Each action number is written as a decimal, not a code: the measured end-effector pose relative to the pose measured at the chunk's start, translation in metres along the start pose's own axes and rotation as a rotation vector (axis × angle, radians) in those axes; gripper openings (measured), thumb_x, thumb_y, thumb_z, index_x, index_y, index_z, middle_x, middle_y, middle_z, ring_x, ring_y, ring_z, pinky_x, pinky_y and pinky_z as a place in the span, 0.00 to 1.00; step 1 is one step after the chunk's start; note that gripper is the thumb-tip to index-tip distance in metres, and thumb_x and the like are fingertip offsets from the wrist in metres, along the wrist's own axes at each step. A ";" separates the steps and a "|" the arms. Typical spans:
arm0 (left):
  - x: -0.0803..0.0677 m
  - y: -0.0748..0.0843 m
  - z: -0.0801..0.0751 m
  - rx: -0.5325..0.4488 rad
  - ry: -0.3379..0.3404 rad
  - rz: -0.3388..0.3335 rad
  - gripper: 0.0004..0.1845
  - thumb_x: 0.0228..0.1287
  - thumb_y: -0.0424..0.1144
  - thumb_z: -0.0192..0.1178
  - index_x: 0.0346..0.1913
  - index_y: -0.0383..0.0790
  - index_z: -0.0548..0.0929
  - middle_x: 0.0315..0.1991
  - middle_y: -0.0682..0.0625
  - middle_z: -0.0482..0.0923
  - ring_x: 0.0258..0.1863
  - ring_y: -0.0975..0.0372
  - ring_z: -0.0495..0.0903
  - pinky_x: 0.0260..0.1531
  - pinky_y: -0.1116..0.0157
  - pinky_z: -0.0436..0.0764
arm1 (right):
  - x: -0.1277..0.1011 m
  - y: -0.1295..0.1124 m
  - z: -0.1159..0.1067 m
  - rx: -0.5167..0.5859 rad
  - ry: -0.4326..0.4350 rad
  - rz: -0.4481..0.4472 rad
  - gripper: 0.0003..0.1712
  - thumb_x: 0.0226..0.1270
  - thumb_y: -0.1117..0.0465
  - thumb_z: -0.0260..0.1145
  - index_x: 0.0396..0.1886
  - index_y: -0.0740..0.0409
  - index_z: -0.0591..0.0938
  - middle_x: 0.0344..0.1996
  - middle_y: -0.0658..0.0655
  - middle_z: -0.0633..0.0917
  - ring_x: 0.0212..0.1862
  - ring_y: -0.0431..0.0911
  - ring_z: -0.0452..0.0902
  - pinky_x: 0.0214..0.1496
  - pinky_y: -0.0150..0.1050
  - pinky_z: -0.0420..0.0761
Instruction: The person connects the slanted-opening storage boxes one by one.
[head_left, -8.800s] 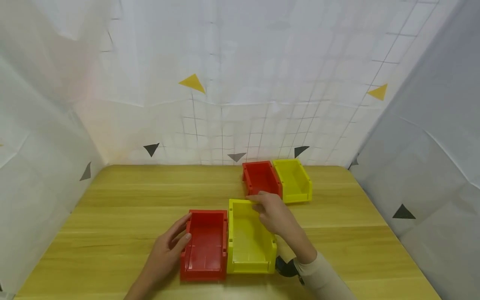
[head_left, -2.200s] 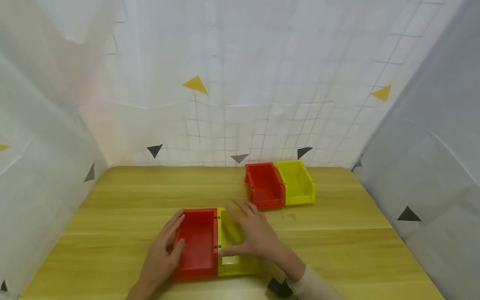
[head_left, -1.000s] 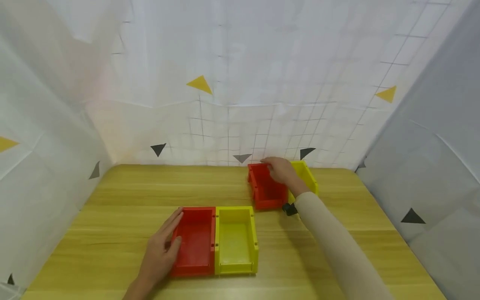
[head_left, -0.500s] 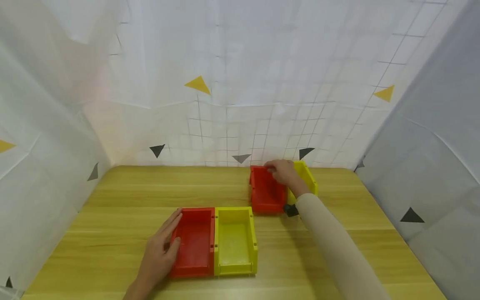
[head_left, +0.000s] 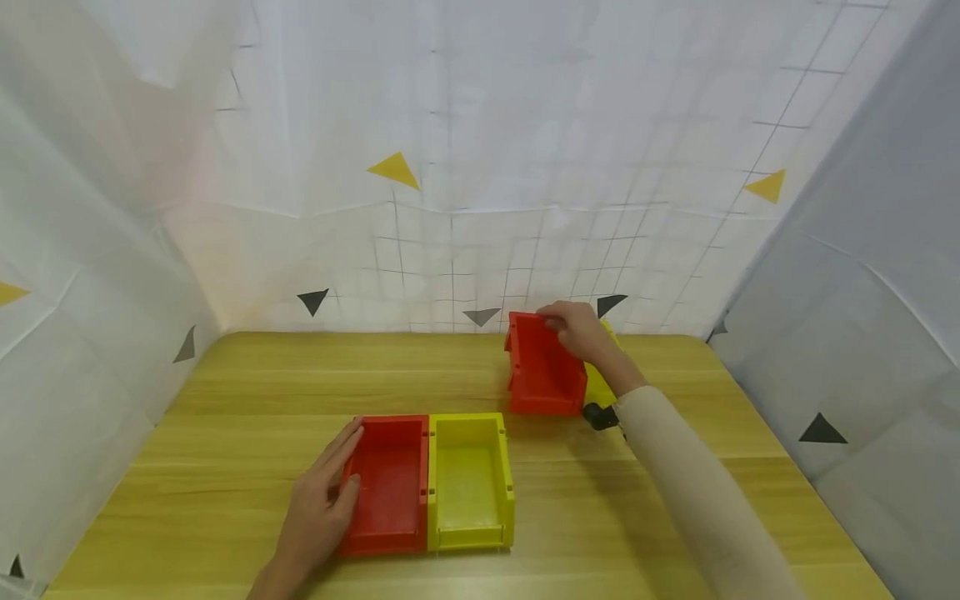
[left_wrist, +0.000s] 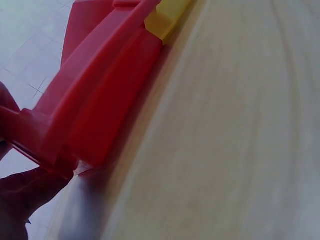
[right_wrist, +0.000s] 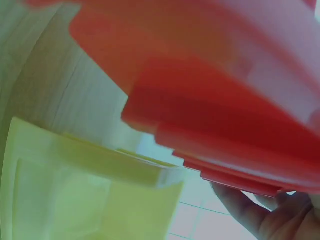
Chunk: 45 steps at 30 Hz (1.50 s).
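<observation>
My right hand (head_left: 579,329) grips the back rim of a small red bin (head_left: 546,375), fingers inside and thumb behind. That bin is raised off the table and overlaps a small yellow bin (head_left: 597,392), partly hidden behind the arm. In the right wrist view, the red bin's stepped side (right_wrist: 225,125) fills the top, above the yellow bin (right_wrist: 95,195). My left hand (head_left: 318,504) rests along the left wall of a larger red bin (head_left: 388,483), fairly straight fingers touching its rim. A larger yellow bin (head_left: 470,487) stands flush against its right side.
The bins stand on a wood-grain table (head_left: 247,400). White sheeting (head_left: 480,125) with yellow and dark triangles encloses the back and sides. A dark wrist device (head_left: 600,417) hangs beneath the right forearm.
My right hand left the larger yellow bin, now straight beside the larger red one. It took the small red bin, pulled it slightly nearer, then lifted it rightward. The left hand stayed.
</observation>
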<state>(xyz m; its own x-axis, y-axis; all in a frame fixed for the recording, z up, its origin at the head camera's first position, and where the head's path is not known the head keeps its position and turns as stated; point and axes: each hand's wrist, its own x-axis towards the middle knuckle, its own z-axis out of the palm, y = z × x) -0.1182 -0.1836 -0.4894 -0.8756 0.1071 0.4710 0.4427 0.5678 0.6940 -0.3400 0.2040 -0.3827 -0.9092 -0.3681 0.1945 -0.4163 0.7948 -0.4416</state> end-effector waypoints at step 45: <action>0.006 0.000 -0.003 0.032 -0.016 -0.012 0.32 0.61 0.26 0.54 0.69 0.45 0.64 0.69 0.55 0.59 0.63 0.62 0.64 0.26 0.71 0.72 | -0.090 -0.055 -0.037 0.030 0.031 -0.097 0.18 0.64 0.72 0.57 0.49 0.56 0.83 0.38 0.52 0.83 0.36 0.46 0.77 0.36 0.41 0.80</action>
<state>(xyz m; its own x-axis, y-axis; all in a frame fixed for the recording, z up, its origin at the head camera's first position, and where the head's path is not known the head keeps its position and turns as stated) -0.1227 -0.1854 -0.4844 -0.8837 0.1131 0.4541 0.4263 0.5949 0.6814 -0.2360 0.2115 -0.3431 -0.8646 -0.4271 0.2648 -0.5025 0.7414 -0.4449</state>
